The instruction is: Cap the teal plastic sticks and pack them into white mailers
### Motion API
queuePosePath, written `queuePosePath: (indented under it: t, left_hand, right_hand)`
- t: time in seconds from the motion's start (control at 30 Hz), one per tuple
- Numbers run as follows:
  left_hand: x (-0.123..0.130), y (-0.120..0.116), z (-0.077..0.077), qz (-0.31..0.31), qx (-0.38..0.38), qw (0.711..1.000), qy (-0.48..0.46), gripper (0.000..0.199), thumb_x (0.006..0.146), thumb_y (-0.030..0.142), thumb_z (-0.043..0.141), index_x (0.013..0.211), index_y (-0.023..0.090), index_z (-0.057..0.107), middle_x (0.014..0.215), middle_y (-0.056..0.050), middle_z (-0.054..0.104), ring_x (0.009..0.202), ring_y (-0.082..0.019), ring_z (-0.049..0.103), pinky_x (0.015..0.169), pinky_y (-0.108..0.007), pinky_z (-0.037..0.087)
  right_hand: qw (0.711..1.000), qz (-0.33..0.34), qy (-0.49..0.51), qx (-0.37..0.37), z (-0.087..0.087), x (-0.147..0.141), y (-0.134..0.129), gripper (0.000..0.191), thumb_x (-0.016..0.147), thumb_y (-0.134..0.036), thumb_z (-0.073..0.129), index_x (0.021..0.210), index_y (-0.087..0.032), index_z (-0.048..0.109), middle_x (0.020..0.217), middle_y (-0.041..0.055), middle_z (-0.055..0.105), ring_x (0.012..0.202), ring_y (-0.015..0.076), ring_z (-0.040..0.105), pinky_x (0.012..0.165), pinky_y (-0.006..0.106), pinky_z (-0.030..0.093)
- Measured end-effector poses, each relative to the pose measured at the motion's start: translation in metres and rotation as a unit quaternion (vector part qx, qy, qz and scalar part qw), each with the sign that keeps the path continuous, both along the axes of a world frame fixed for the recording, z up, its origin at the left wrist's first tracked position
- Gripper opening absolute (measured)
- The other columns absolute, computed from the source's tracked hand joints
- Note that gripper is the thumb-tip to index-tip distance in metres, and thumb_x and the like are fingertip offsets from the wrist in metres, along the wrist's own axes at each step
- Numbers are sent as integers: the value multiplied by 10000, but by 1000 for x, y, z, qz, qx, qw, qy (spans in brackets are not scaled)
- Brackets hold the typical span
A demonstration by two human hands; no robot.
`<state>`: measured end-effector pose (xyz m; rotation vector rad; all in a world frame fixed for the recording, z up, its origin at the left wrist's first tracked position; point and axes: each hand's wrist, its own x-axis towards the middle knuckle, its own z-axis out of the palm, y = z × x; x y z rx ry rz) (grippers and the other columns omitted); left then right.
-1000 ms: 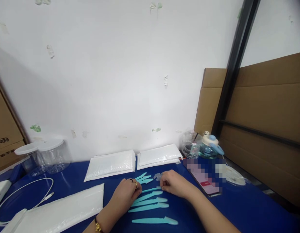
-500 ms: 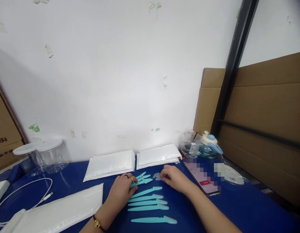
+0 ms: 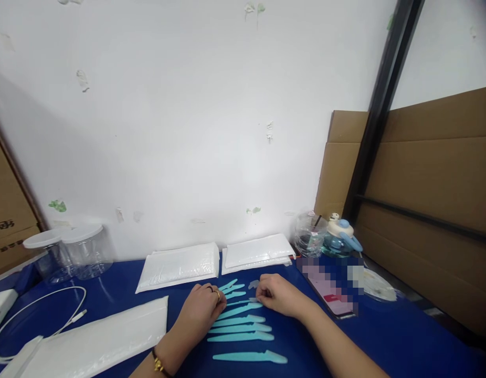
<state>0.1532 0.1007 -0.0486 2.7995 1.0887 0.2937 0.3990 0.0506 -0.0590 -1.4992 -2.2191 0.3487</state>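
Several turquoise eyebrow razors point(image 3: 243, 336) lie in a column on the blue tabletop, blades toward the right. My left hand point(image 3: 201, 310), closed, grips the handle end of one eyebrow razor point(image 3: 237, 303) near the middle of the column. At that razor's blade end is my right hand point(image 3: 280, 295), its thumb and fingers pinched around a small clear blade cap point(image 3: 254, 300). Just behind those fingertips lie more clear caps point(image 3: 253, 284). Beyond my left fingers, a few razors point(image 3: 232, 286) are fanned out, partly covered by the hand.
White padded envelopes point(image 3: 180, 265) lie along the wall, with another stack point(image 3: 259, 251) beside them and one envelope point(image 3: 105, 336) at front left. Clear lidded jars point(image 3: 87, 254) and a white cable point(image 3: 83, 299) are left. A phone point(image 3: 325, 289), cup point(image 3: 309, 236) and bottle point(image 3: 337, 239) stand right.
My left hand has picked out one razor from the fanned group and drawn it nearer. My right hand has moved from the loose caps toward me, bringing a cap to that razor's blade end.
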Motion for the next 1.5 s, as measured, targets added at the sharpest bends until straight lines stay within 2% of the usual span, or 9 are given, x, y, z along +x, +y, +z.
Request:
queuePosePath:
  t: [0.47, 0.8, 0.87, 1.0, 1.07, 1.23, 1.33, 1.5]
  left_hand:
    - [-1, 1, -1, -4, -16, 1000, -4, 247, 890, 272, 405, 788, 221, 624, 838, 1, 641, 840, -160, 553, 715, -294, 307]
    - [4, -7, -2, -19, -60, 997, -39, 189, 849, 236, 450, 782, 230, 626, 825, 23, 650, 819, -143, 562, 721, -275, 311]
    - [3, -6, -2, -9, -68, 997, -41, 180, 841, 253, 461, 785, 228, 631, 818, 15, 648, 813, -146, 564, 717, -267, 326]
    - [-3, 1, 2, 51, -43, 997, -48, 146, 806, 282, 519, 883, 234, 633, 938, -6, 634, 911, -171, 552, 759, -264, 357]
    - [-5, 4, 3, 69, -32, 997, -32, 159, 804, 279, 521, 913, 235, 630, 976, -16, 625, 948, -183, 544, 778, -271, 362]
    - [-4, 4, 2, 70, -32, 997, -6, 131, 812, 271, 514, 863, 239, 630, 915, -10, 633, 938, -192, 547, 764, -284, 354]
    - [-3, 4, 1, 74, -30, 997, 1, 133, 817, 274, 505, 850, 236, 628, 901, -10, 635, 940, -195, 544, 756, -288, 348]
    - [-1, 3, 3, 26, 3, 999, 34, 239, 874, 272, 405, 805, 203, 623, 839, -42, 640, 839, -187, 564, 735, -314, 336]
  right_hand:
    - [1000, -6, -21, 9, 4, -5, -4, 148, 718, -97, 517, 662, -166, 636, 720, 7, 576, 589, 92, 520, 521, 173, 333]
    - [999, 40, 29, -15, 7, -15, -6, 179, 707, -73, 529, 698, -177, 675, 725, 4, 622, 661, 112, 574, 574, 174, 378]
    - [999, 6, 46, -8, 9, -6, -4, 177, 739, -102, 530, 734, -184, 686, 749, 10, 630, 676, 119, 580, 600, 187, 395]
    - [992, -113, 41, 35, 14, 24, -2, 184, 768, -112, 512, 763, -178, 684, 789, 38, 636, 745, 156, 583, 679, 234, 419]
    - [989, -137, 31, 43, 14, 34, -1, 173, 754, -101, 520, 764, -176, 676, 806, 43, 634, 766, 166, 579, 700, 247, 420]
    - [992, -122, 30, 10, 5, 28, 2, 122, 751, -171, 576, 830, -182, 669, 843, 40, 622, 763, 161, 572, 693, 246, 424]
    - [993, -114, 37, -6, -1, 20, 5, 91, 728, -149, 593, 787, -178, 656, 834, 31, 621, 757, 150, 567, 678, 230, 421]
    - [992, -87, 78, -48, -8, 19, 6, 86, 700, -94, 584, 724, -161, 632, 729, 4, 633, 647, 118, 556, 564, 188, 397]
